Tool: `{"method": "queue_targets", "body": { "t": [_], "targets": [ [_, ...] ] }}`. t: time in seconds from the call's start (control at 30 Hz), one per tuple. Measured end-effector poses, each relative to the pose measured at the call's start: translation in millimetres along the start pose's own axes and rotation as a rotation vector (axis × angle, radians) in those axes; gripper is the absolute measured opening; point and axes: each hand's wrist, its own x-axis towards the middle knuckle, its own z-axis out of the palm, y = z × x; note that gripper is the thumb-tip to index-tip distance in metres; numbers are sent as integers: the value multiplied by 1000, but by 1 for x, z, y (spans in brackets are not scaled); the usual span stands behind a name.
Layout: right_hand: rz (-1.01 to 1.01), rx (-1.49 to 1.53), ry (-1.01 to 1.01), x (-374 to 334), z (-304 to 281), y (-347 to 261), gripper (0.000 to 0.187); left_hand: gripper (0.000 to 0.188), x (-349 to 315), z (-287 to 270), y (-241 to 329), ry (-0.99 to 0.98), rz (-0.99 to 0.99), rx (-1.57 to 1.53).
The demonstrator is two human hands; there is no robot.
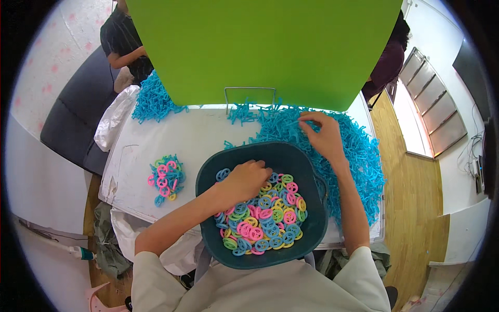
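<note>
A dark green basin [208, 229] stands at the table's near edge, against my body. Many small plastic wheel-shaped rings [267, 223] in pink, yellow, green and blue fill its bottom. My left hand [247, 179] reaches in over the rings with its fingers curled down; the fingertips are partly hidden, and so is whatever they grip. At the right, my right hand [323, 136] is over a large heap of short blue plastic sticks [358, 177]. Its thumb and index finger pinch together at the heap, on something too small to make out.
A small pile of blue sticks joined with coloured rings [166, 177] lies on the white table [202, 130] to the left. A green panel [265, 47] rises behind, with a metal wire stand [249, 88] before it. More blue sticks [153, 99] lie far left. Two people sit beyond.
</note>
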Motion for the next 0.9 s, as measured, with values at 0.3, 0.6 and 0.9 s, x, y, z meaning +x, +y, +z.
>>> {"method": "queue_targets", "body": {
  "t": [0.3, 0.6, 0.9],
  "targets": [
    [359, 681, -29, 6, -11, -20, 25, 39, 8, 14, 4, 64, 63, 28],
    [490, 1086, -139, -1, -10, -47, 24, 22, 10, -17, 7, 508, -25, -226],
    [468, 1094, -210, -14, 8, -71, 26, 18, 11, -54, 16, 566, -223, -1401]
  ]
}}
